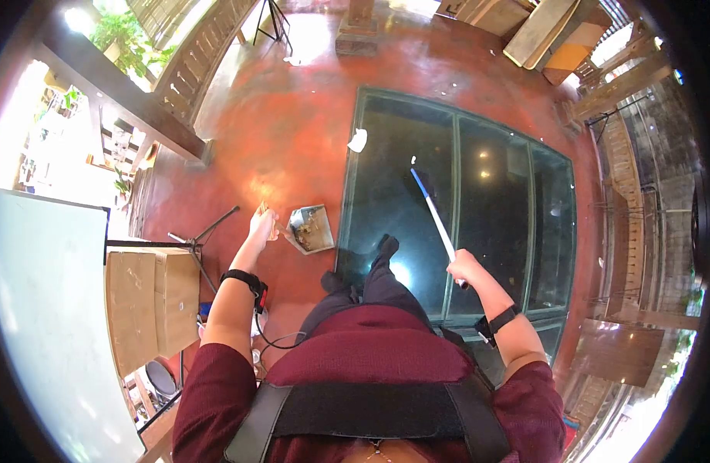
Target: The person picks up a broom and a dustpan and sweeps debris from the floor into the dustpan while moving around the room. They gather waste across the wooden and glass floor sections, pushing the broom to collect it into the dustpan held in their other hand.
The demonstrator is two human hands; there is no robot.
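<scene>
Left hand point(261, 224) gripping dustpan point(311, 228) (debris inside), right hand point(464, 266) gripping broom point(434, 217)

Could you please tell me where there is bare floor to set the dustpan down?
The red floor is bare from the dustpan up to the wooden railing, left of the scrap of paper. The glass floor panel right of the broom is open too. It is crowded beside the left hand, around the stand legs and cardboard box.

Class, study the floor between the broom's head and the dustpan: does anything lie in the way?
Nothing visible. Between the broom and the dustpan lies only bare floor: the glass panel, its frame, red paving. The white scrap lies beyond that line; the person's foot lies short of it.
</scene>
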